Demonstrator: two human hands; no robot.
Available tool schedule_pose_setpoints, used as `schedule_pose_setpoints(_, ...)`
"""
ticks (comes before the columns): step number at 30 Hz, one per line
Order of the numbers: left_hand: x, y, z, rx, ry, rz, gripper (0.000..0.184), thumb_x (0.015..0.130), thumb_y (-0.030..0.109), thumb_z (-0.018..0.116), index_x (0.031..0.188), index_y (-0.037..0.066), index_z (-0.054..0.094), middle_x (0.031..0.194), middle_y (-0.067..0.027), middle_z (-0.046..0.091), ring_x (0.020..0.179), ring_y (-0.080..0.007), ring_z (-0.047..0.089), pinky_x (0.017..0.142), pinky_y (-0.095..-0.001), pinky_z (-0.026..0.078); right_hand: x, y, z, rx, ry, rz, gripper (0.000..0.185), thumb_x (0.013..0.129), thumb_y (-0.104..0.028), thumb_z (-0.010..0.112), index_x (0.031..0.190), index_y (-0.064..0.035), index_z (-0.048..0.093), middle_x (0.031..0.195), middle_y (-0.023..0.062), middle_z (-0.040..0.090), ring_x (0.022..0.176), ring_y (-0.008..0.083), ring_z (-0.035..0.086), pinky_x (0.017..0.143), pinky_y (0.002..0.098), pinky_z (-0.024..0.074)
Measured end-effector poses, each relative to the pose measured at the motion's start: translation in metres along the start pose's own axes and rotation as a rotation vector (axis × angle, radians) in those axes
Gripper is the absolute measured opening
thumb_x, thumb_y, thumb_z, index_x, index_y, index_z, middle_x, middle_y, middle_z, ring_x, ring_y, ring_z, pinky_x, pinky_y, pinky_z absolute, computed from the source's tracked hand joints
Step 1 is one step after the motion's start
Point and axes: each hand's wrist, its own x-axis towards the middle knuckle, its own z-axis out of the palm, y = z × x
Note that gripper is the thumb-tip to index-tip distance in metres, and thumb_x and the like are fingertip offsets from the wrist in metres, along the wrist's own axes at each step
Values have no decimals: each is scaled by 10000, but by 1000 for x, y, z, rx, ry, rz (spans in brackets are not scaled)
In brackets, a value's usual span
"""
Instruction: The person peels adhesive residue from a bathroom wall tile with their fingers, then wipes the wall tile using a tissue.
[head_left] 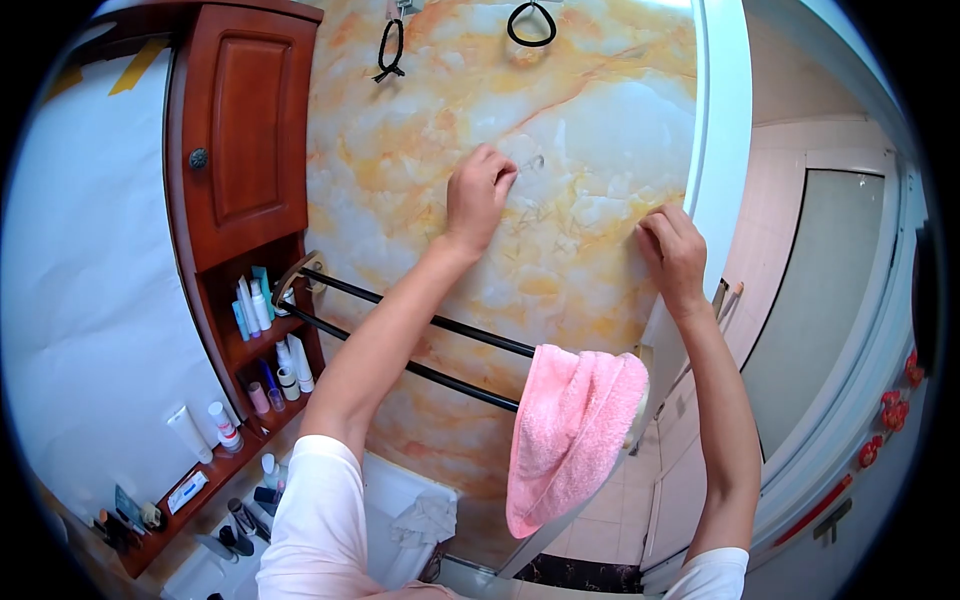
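Observation:
My left hand (480,198) is raised in front of the marbled wall (420,150), its thumb and fingertips pinched together; whatever lies between them is too small to name. Just right of those fingertips a small greyish mark or hook (538,161) shows on the wall. My right hand (672,257) is near the wall's right edge, fingers curled and closed, with nothing I can make out in them. Below the hands a pink towel (575,430) hangs over the black double rail (465,388).
Two black hair ties (531,25) hang on hooks above. At the left are a red-brown cabinet (245,130), shelves of bottles (255,305) and a white basin (385,500) with a cloth (425,520). A white door frame (722,120) stands at the right.

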Motion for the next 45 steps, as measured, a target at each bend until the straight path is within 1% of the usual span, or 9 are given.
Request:
schedule_pose_setpoints(5, -2, 5, -2, 89, -13, 17, 43, 856, -10, 640, 842, -3, 601, 824, -97, 574, 726, -220, 587, 666, -322, 471, 0, 0, -1, 5, -14, 12, 146, 788, -20, 686, 814, -34, 544, 801, 102, 542, 724, 290, 569, 627, 386, 462)
schedule_pose_setpoints(8, -6, 6, -6, -94, 54, -117, 43, 857, -3, 649, 859, -13, 607, 823, -97, 575, 720, -205, 586, 669, -302, 472, 0, 0, -1, 2, -13, 14, 146, 790, -20, 687, 811, -32, 543, 797, 104, 541, 723, 290, 568, 625, 388, 460)
schedule_pose_setpoints(11, 0, 6, -6, -206, 67, -133, 52, 856, 10, 661, 876, -25, 627, 836, -98, 587, 712, -188, 588, 670, -283, 474, -1, 0, 0, -7, -13, 9, 146, 793, -20, 686, 807, -30, 541, 795, 104, 540, 723, 291, 567, 627, 389, 460)
schedule_pose_setpoints(14, 4, 8, 2, -154, 39, -89, 74, 838, 12, 690, 888, -26, 651, 857, -99, 618, 702, -192, 604, 663, -281, 484, -2, 1, 1, -13, -17, 17, 145, 796, -24, 687, 805, -31, 542, 793, 103, 540, 722, 289, 566, 628, 388, 461)
schedule_pose_setpoints(20, 4, 6, 6, 42, 81, 82, 95, 799, -2, 721, 880, -3, 672, 853, -109, 644, 703, -259, 624, 638, -325, 491, -1, 1, 0, 7, -16, 6, 145, 796, -26, 687, 804, -32, 543, 796, 101, 543, 718, 284, 565, 626, 386, 459)
schedule_pose_setpoints(29, 3, 10, 5, 94, 26, 52, 55, 819, -2, 688, 862, -1, 653, 853, -127, 625, 727, -295, 614, 644, -348, 482, -1, 1, 0, 8, -13, 1, 147, 795, -24, 688, 810, -33, 542, 796, 101, 540, 717, 287, 563, 622, 386, 455)
schedule_pose_setpoints(32, 3, 10, 5, 83, 24, 51, 51, 828, -7, 677, 868, -6, 646, 846, -123, 617, 719, -264, 613, 651, -330, 483, -2, 2, 2, 1, -15, 2, 145, 793, -18, 688, 809, -33, 544, 796, 102, 540, 719, 286, 564, 622, 385, 456)
schedule_pose_setpoints(38, 0, 9, 5, -163, 63, -141, 69, 842, -9, 680, 906, -19, 657, 842, -108, 606, 715, -176, 604, 656, -290, 483, -2, 3, 2, 13, -1, 3, 144, 787, -8, 687, 804, -31, 546, 789, 101, 539, 719, 284, 568, 621, 382, 460)
schedule_pose_setpoints(45, -6, 6, 8, 13, 83, 36, 98, 828, -15, 699, 916, -22, 656, 835, -117, 609, 695, -232, 601, 635, -308, 475, -3, 3, 1, 7, -10, -7, 142, 783, -13, 690, 807, -29, 551, 793, 103, 550, 713, 286, 569, 617, 381, 460)
